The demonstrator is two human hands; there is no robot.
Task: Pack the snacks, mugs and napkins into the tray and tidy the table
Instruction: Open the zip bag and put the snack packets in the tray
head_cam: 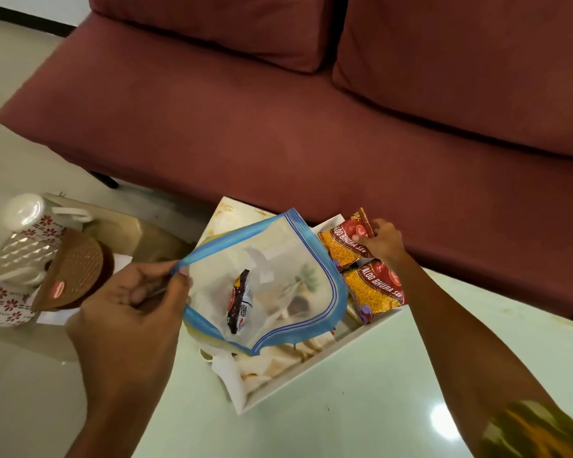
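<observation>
My left hand point(136, 292) pinches the blue zip edge of a clear zip bag point(278, 279) and holds it above the white tray point(315, 368). Inside the bag lies a small dark snack sachet point(240, 300). My right hand point(382, 241) grips the top of a red and yellow Aloo Bhujia Sev packet point(344, 242) at the tray's far right corner. A second packet of the same kind point(376, 290) lies in the tray just below it. White napkins point(227, 368) stick out under the bag at the tray's near edge.
At the left stand floral mugs point(30, 223), a silver patterned box point(24, 256) and a brown round lidded container point(76, 269). A maroon sofa point(278, 110) runs along the far side. The pale green glass table point(361, 408) spreads in front of the tray.
</observation>
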